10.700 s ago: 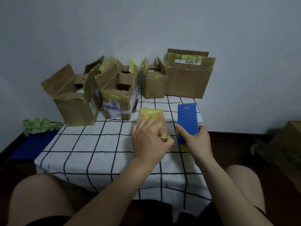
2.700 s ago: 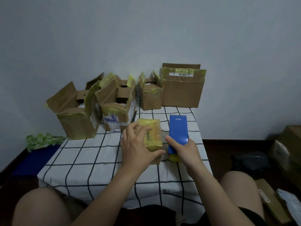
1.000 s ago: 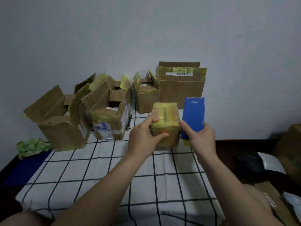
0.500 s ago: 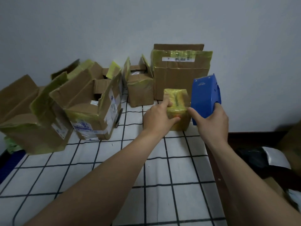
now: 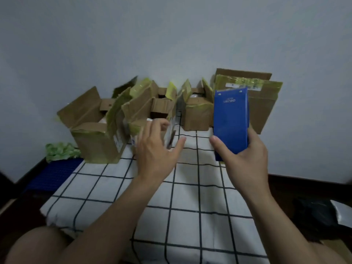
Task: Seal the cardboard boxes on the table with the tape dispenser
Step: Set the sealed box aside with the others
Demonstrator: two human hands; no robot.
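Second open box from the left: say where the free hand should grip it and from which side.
Take the box low on its body at the front right corner, below the raised flaps, which may bend. Bring the left hand in from the front right: bare table shows on that side; its left wall is crowded by the neighbouring box. The right hand holds the tape dispenser.

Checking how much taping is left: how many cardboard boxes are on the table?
4: far-left box, second box behind the left hand, small box centre back, tall box behind the tape dispenser, which may hide another.
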